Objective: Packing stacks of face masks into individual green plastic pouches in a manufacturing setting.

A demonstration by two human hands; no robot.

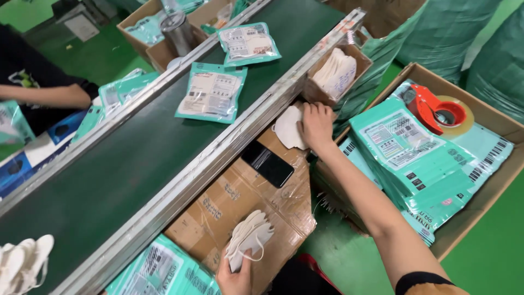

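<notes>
My left hand (236,277) grips a fanned stack of white face masks (248,236) over a taped cardboard box (218,205) at the bottom. My right hand (316,124) reaches forward and pinches a single white mask (286,128) lying on the box top, just in front of a small open carton of white masks (334,72). A dark green conveyor belt (125,158) runs diagonally on my left and carries two teal mask pouches, one (212,93) nearer and one (248,43) farther.
A black phone (267,164) lies on the box. A large carton (494,180) on my right holds stacked teal pouches and an orange tape dispenser (436,112). Another person's arm (46,95) rests across the belt. More white masks (24,262) lie at bottom left.
</notes>
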